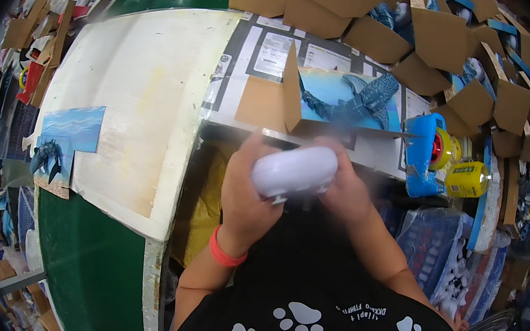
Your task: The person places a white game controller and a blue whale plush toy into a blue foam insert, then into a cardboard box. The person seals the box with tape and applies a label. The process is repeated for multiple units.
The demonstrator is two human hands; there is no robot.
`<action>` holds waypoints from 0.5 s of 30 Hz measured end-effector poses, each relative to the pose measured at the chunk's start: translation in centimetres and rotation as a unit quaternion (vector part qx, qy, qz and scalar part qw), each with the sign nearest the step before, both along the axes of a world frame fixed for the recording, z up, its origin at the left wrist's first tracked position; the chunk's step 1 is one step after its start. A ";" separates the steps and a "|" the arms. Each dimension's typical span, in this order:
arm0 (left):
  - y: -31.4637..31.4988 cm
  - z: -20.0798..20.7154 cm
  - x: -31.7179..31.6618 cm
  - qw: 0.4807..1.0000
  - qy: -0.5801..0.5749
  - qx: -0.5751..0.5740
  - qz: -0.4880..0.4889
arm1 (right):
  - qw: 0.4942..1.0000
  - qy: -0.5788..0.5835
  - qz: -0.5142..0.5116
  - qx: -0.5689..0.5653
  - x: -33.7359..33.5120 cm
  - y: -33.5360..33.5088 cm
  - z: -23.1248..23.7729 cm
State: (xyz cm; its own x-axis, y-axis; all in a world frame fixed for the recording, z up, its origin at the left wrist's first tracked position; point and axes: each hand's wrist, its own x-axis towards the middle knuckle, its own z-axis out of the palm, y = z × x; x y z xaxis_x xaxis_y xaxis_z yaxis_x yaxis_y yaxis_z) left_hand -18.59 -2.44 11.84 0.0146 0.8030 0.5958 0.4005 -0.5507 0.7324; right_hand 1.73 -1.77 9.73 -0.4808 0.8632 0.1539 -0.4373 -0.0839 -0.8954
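Observation:
Both hands hold a rounded white remote controller (294, 170) in front of my body, with two short stubs on its near side. My left hand (247, 190) wraps round its left end, a coral-red band on the wrist. On its right end, my right hand (346, 186) is closed; its fingertips are blurred. Just beyond the hands stands an open cardboard box (292, 90) with a blue sea-print card inside. A dark blue patterned whale-shark toy (362, 99) lies on that card.
A white tabletop (133, 102) spans the left, with a sea-print card (75, 131) at its edge. Green surface (94, 276) lies below it. Several open cartons (440, 37) crowd the right. A blue tape dispenser (424, 154) and a yellow tape roll (467, 180) sit nearby.

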 end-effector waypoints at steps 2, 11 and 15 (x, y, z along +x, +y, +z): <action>0.1 0.2 0.8 0.995 -0.033 -0.025 -0.088 | 0.997 0.042 -0.029 -0.061 0.8 -1.2 -0.3; -1.3 0.2 7.2 0.968 -0.149 -0.069 -0.192 | 0.905 0.338 0.006 -0.259 2.3 -6.2 -0.6; -1.5 0.3 9.7 0.966 -0.111 -0.134 -0.190 | 0.906 0.331 -0.001 -0.263 3.7 -7.0 -0.1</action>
